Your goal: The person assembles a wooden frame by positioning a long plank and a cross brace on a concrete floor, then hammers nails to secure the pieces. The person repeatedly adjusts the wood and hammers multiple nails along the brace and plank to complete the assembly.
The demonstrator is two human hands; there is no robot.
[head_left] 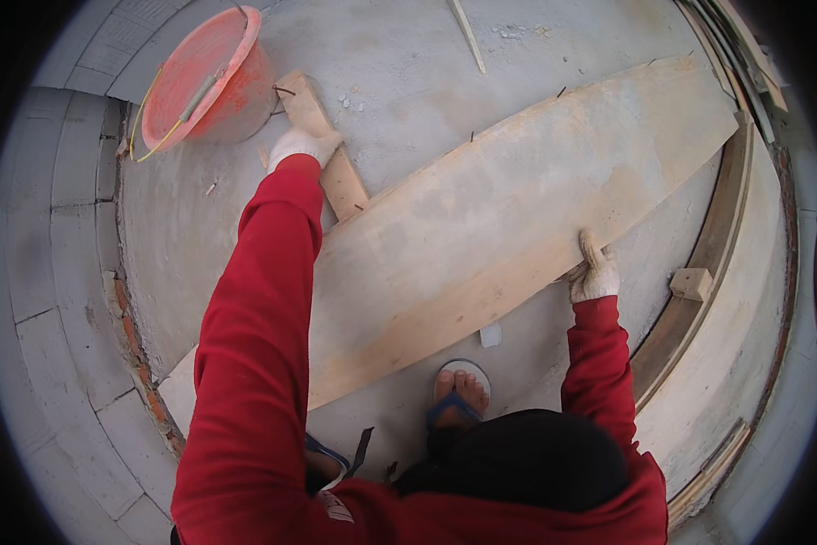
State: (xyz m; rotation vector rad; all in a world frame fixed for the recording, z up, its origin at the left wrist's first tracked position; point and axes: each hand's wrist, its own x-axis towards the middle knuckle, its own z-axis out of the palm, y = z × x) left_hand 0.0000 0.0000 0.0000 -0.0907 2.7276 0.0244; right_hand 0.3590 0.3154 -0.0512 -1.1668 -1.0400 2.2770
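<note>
A long plywood panel [481, 227], stained grey with cement, slants across the floor in front of me. My right hand [595, 272], in a pale work glove, grips its near edge, thumb on the top face and the other fingers partly hidden below. Out at the far left, my gloved left hand [304, 147] is closed around a short wooden board [340, 184]. One end of that board meets the panel's far edge. Bent nails poke from the short board, and several more stick up along the panel's far edge.
A red plastic bucket [261, 91] lies tipped at the far left, by a block wall [72, 227]. A thin wood strip [468, 36] lies at the back. On the right, a long timber form [717, 263] with a small wood block [692, 283] runs along the wall. My sandalled foot [458, 391] is near the panel.
</note>
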